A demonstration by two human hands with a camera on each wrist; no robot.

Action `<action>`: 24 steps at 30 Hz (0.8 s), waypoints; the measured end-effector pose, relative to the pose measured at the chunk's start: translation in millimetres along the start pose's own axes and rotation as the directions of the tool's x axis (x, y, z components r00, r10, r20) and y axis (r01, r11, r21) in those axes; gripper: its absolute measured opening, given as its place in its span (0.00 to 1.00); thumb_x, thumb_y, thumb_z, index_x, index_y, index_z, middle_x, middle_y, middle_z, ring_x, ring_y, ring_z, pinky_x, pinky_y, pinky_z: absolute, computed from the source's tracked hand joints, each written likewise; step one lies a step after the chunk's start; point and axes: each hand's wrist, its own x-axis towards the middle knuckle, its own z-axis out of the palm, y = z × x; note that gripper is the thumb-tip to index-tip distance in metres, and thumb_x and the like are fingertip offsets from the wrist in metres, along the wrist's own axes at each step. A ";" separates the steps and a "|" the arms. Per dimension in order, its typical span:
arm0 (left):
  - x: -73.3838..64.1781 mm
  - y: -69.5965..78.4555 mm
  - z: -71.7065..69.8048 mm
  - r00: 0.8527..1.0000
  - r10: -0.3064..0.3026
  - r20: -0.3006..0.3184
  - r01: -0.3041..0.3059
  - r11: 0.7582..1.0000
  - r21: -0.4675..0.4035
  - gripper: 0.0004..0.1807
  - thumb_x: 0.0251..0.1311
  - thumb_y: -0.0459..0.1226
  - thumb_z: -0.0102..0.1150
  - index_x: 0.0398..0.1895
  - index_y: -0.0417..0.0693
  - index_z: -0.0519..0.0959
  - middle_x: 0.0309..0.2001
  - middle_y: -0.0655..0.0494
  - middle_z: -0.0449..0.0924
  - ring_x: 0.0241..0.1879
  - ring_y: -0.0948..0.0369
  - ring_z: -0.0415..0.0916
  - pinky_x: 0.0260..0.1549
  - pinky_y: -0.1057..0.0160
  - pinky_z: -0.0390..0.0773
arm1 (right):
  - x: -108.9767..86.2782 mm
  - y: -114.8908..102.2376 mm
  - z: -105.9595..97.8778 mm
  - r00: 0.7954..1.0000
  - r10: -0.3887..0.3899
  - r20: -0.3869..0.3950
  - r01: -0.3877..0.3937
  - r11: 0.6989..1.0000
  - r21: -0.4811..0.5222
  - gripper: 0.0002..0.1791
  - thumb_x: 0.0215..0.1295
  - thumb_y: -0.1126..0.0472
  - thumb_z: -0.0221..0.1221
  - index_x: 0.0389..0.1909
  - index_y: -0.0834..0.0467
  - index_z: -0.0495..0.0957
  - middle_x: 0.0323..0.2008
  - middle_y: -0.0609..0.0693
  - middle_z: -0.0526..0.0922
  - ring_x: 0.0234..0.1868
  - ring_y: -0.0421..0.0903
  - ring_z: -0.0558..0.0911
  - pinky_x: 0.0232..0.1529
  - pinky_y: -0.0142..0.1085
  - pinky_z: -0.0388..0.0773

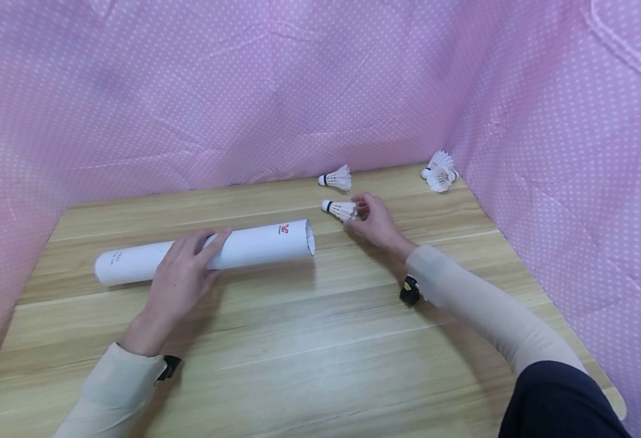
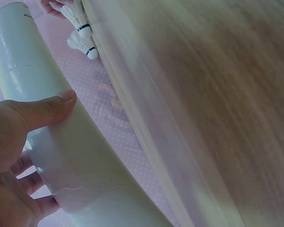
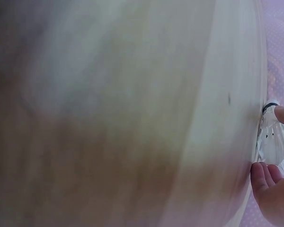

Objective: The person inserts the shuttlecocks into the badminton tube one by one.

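Observation:
My left hand [image 1: 185, 267] grips a long white shuttlecock tube [image 1: 260, 244] around its middle. In the left wrist view the thumb lies across the tube [image 2: 52, 137], with the other fingers curled beneath. The tube's open end, with a red logo beside it, faces right. My right hand [image 1: 375, 222] has its thumb and fingers around the feather end of a white shuttlecock [image 1: 342, 210], whose cork points left toward the tube. At the edge of the right wrist view, fingers of the right hand [image 3: 274, 189] are against that shuttlecock's feathers [image 3: 274, 139].
Another shuttlecock [image 1: 338, 179] lies just behind the held one, near the table's back edge. Two more shuttlecocks [image 1: 439, 176] lie together at the back right corner. Pink dotted cloth [image 1: 243, 109] hangs around the back and sides of the wooden table [image 1: 309, 359].

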 end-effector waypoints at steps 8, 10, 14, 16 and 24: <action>0.3 0.1 -0.2 1.000 0.011 -0.008 -0.011 1.000 0.000 0.51 0.33 0.22 0.81 0.68 0.50 0.73 0.57 0.36 0.73 0.54 0.37 0.71 0.54 0.38 0.73 | 0.7 0.0 -0.4 1.000 0.010 -0.022 -0.011 1.000 -0.007 0.35 0.56 0.66 0.72 0.64 0.66 0.69 0.55 0.61 0.75 0.54 0.56 0.78 0.60 0.46 0.75; 0.5 0.2 -0.2 1.000 0.008 -0.002 -0.008 1.000 0.002 0.51 0.33 0.22 0.81 0.68 0.50 0.73 0.58 0.36 0.73 0.54 0.37 0.71 0.54 0.38 0.73 | 0.6 -0.8 -0.3 1.000 0.009 -0.026 -0.010 1.000 -0.009 0.35 0.56 0.66 0.73 0.63 0.66 0.70 0.55 0.61 0.76 0.53 0.56 0.78 0.60 0.46 0.75; 0.5 0.9 0.3 1.000 -0.002 0.010 0.002 1.000 0.009 0.50 0.34 0.23 0.81 0.69 0.50 0.73 0.58 0.36 0.73 0.55 0.37 0.71 0.55 0.38 0.73 | -0.3 -2.5 -0.7 0.999 0.009 -0.030 -0.010 1.000 -0.011 0.34 0.55 0.66 0.73 0.62 0.66 0.71 0.54 0.61 0.77 0.52 0.56 0.79 0.59 0.44 0.76; 0.5 1.3 0.4 1.000 -0.005 0.011 0.005 1.000 0.010 0.50 0.35 0.23 0.81 0.69 0.49 0.73 0.58 0.36 0.73 0.55 0.37 0.71 0.55 0.38 0.73 | -0.6 -2.8 -1.2 0.999 0.017 -0.027 -0.017 1.000 0.004 0.34 0.55 0.66 0.73 0.62 0.66 0.70 0.54 0.61 0.77 0.52 0.56 0.79 0.59 0.44 0.77; 1.6 2.3 0.0 1.000 -0.011 0.016 0.011 1.000 0.010 0.51 0.35 0.23 0.81 0.70 0.51 0.72 0.59 0.36 0.73 0.56 0.37 0.70 0.55 0.38 0.73 | -0.4 -4.2 -4.8 0.999 0.044 -0.031 -0.042 0.998 0.055 0.35 0.56 0.64 0.73 0.63 0.66 0.70 0.55 0.61 0.75 0.53 0.56 0.79 0.58 0.44 0.78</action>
